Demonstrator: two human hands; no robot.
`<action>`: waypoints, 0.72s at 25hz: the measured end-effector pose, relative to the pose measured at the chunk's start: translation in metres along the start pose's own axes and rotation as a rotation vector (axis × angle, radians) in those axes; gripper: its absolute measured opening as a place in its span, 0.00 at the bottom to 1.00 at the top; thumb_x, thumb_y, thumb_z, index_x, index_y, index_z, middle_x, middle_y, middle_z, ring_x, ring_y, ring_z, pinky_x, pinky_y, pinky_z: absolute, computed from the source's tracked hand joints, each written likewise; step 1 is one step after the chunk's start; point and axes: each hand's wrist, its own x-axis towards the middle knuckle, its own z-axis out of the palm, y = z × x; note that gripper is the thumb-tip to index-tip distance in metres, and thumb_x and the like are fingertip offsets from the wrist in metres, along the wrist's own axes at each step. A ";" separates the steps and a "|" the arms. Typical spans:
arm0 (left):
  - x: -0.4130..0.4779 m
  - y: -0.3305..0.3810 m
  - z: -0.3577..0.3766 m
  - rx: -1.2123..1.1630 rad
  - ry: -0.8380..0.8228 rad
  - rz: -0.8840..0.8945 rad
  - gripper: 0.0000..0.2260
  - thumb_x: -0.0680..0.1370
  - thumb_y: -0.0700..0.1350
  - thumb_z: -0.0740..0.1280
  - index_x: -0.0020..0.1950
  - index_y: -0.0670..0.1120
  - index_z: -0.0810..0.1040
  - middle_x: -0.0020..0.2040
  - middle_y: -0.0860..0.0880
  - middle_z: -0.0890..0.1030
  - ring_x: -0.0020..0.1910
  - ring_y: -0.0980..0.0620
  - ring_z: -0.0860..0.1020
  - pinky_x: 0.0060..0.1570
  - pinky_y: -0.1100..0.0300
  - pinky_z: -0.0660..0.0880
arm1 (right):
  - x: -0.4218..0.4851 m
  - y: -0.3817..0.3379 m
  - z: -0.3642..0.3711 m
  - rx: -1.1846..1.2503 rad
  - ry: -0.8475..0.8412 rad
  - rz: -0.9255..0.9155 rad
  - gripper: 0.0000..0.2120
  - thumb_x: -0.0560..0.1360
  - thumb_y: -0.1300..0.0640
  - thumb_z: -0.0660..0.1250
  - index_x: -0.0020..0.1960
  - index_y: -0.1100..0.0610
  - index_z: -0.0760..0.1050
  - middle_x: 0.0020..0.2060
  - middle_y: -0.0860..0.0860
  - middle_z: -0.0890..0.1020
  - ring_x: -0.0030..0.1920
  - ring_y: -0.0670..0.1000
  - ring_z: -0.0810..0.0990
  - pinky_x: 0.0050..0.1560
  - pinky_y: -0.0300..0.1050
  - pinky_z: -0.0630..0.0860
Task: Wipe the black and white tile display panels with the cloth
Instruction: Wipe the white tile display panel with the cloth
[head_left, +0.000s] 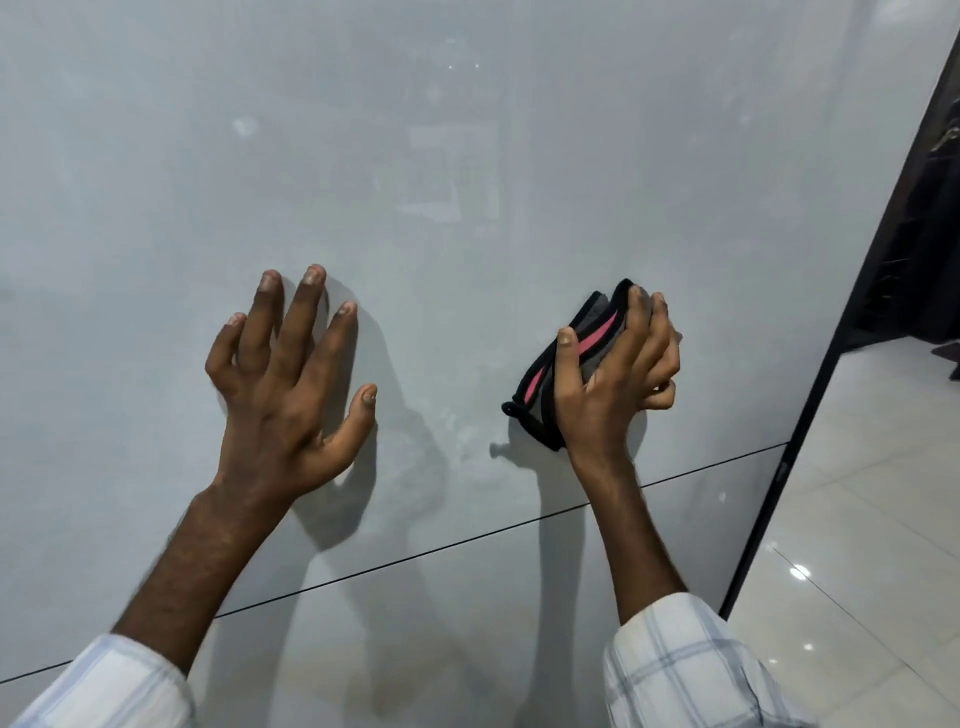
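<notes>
The white tile display panel (467, 156) stood glossy in front of me, filling nearly the whole view. A thin dark joint (415, 553) divided it from the lower panel (467, 639), and a black frame (810, 415) closed off its right edge.

My left hand (291, 384) was braced bare on the tile, fingers spread apart and arched, gripping nothing. That, I judged, was the main hazard: skin on so shiny a face would probably leave fresh prints on the surface I meant to clean. Weight leaned through that arm could also strain the panel.

My right hand (618, 374) pressed the cloth (566, 364) against the same panel, above the joint and well to the right of my left hand. The thumb lay across the cloth's face and the fingers curled round its far edge. A faint cloudy smudge (457, 436) showed between my hands, and a stroke that stopped short would likely miss it.

The cloth was grey with black edging and a pink stripe, and it was folded into a narrow wad. So small a pad risked skipping patches, or slipping from my grip under hard rubbing. Its long axis ran diagonally, one end pointing down and left toward the smudge, the other up and right under my fingertips.
</notes>
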 end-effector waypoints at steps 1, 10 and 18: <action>0.000 -0.002 -0.003 -0.010 -0.008 0.008 0.27 0.81 0.53 0.64 0.78 0.42 0.72 0.82 0.39 0.63 0.82 0.37 0.60 0.70 0.38 0.59 | 0.001 -0.007 0.002 -0.001 -0.016 0.012 0.35 0.76 0.39 0.64 0.80 0.46 0.63 0.81 0.49 0.61 0.79 0.53 0.56 0.68 0.60 0.54; 0.023 -0.013 -0.026 -0.006 -0.001 0.008 0.26 0.82 0.51 0.63 0.78 0.42 0.72 0.82 0.37 0.61 0.82 0.39 0.60 0.68 0.38 0.61 | -0.062 -0.080 0.026 -0.066 -0.170 -0.917 0.27 0.74 0.51 0.67 0.73 0.47 0.77 0.77 0.51 0.72 0.78 0.56 0.67 0.71 0.67 0.59; 0.072 -0.054 -0.038 0.180 -0.022 -0.008 0.31 0.83 0.58 0.61 0.83 0.45 0.62 0.83 0.35 0.56 0.83 0.36 0.56 0.73 0.33 0.56 | 0.091 -0.094 0.005 0.099 0.151 -0.277 0.30 0.79 0.47 0.67 0.79 0.53 0.69 0.77 0.47 0.72 0.77 0.52 0.67 0.71 0.68 0.61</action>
